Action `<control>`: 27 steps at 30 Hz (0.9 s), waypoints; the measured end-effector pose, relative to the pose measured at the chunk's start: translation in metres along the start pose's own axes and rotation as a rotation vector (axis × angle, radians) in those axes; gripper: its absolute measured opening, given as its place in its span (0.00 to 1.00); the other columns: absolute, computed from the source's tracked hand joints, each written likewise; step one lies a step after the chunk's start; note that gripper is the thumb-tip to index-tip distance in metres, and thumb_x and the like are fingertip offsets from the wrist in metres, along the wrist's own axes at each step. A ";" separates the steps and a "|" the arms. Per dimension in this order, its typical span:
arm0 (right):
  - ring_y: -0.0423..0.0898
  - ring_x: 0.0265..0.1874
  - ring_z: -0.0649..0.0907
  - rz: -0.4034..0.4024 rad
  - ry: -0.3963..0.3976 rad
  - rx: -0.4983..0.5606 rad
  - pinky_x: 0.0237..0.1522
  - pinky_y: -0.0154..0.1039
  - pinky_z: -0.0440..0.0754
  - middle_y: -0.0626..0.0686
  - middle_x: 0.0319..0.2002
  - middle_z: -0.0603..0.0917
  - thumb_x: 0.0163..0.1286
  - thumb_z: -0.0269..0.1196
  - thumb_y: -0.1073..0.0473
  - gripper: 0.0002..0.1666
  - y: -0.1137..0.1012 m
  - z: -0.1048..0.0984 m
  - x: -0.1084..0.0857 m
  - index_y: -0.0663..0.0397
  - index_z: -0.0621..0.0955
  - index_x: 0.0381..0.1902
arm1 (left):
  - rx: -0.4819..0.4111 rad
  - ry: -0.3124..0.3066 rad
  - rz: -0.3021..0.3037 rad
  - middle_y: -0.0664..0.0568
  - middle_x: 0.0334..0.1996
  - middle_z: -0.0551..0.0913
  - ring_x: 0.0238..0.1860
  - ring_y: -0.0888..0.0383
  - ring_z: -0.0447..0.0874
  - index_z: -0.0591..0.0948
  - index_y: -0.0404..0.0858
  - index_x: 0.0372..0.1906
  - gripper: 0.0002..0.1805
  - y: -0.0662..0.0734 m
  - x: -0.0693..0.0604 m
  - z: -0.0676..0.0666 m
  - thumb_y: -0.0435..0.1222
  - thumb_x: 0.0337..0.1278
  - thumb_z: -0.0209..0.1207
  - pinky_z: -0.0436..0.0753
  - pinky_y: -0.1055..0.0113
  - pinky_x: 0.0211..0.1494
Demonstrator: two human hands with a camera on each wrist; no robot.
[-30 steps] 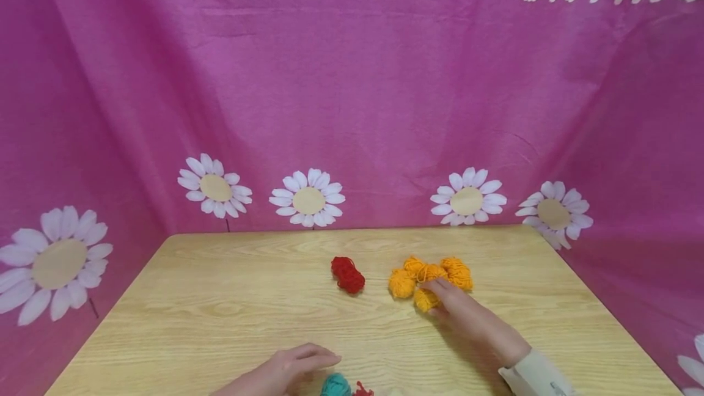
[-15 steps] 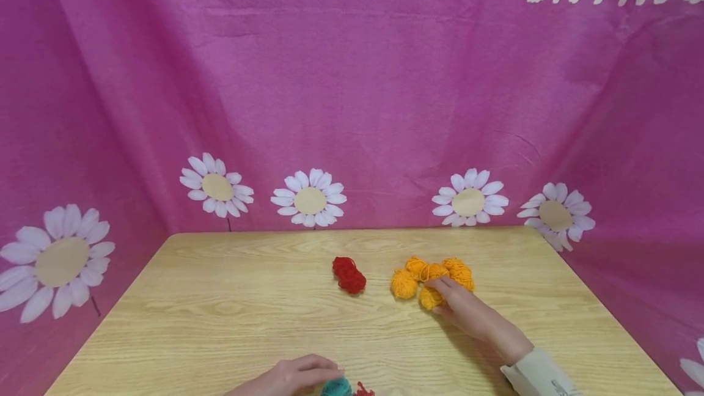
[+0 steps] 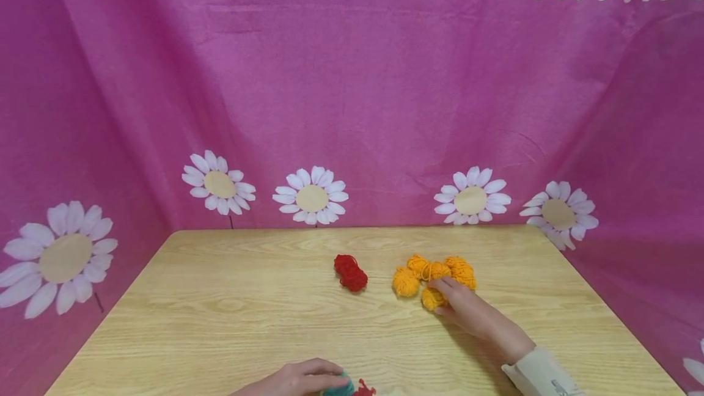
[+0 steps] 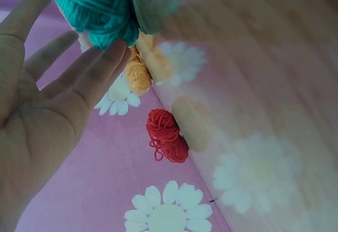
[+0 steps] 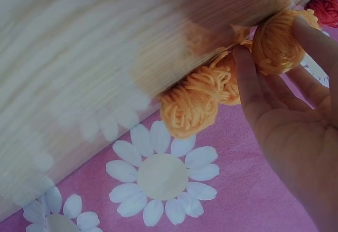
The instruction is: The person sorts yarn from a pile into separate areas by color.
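In the head view, my right hand (image 3: 470,310) reaches to an orange yarn ball (image 3: 431,299) at the front of an orange cluster. From the right wrist view, thumb and fingers pinch this ball (image 5: 277,42) from two sides. At the bottom of the head view, my left hand (image 3: 299,377) lies over a teal yarn ball (image 3: 338,388). Its fingers look fairly straight in the left wrist view, with fingertips at the underside of the teal ball (image 4: 97,10). Part of a red yarn piece (image 3: 364,388) shows beside the teal ball, cut off by the frame edge.
Several other orange yarn balls (image 3: 406,282) sit close together behind the right hand. A red yarn bundle (image 3: 350,273) lies left of them on the wooden table (image 3: 220,304). Pink cloth (image 3: 352,109) with printed daisies hangs at the back and sides.
My left hand has moved right and down onto the teal ball. My right hand has stayed at the front orange ball, which has shifted slightly right. The head view has drifted a little.
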State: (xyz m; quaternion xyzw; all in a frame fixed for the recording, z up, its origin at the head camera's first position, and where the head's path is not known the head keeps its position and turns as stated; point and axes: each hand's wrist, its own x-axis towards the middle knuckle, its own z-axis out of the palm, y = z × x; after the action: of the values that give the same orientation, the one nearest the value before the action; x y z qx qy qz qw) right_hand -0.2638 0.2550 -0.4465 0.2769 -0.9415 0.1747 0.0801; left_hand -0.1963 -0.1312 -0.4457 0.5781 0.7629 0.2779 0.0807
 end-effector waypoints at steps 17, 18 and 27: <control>0.50 0.47 0.82 0.080 -0.029 -0.016 0.51 0.49 0.83 0.57 0.50 0.82 0.65 0.66 0.62 0.23 0.002 0.001 0.000 0.61 0.76 0.57 | -0.044 -0.119 -0.113 0.47 0.65 0.67 0.58 0.64 0.74 0.74 0.46 0.66 0.24 -0.018 -0.002 0.016 0.49 0.71 0.52 0.79 0.79 0.55; 0.50 0.47 0.82 0.079 -0.028 -0.017 0.52 0.49 0.83 0.57 0.51 0.82 0.65 0.66 0.62 0.23 0.002 0.001 0.000 0.61 0.76 0.57 | -0.046 -0.126 -0.123 0.46 0.65 0.67 0.58 0.65 0.74 0.74 0.46 0.66 0.23 -0.014 0.000 0.014 0.49 0.71 0.52 0.79 0.79 0.55; 0.52 0.47 0.83 0.044 -0.013 -0.023 0.51 0.49 0.83 0.58 0.50 0.82 0.65 0.66 0.62 0.23 0.003 0.005 -0.001 0.63 0.76 0.57 | -0.020 -0.119 -0.092 0.42 0.62 0.69 0.54 0.64 0.78 0.77 0.40 0.62 0.21 0.004 0.001 0.002 0.45 0.71 0.54 0.79 0.81 0.52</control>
State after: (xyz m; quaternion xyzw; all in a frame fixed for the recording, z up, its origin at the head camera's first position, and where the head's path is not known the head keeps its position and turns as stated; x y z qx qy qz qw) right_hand -0.2647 0.2561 -0.4518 0.2563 -0.9498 0.1635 0.0734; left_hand -0.1925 -0.1291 -0.4455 0.5570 0.7797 0.2467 0.1446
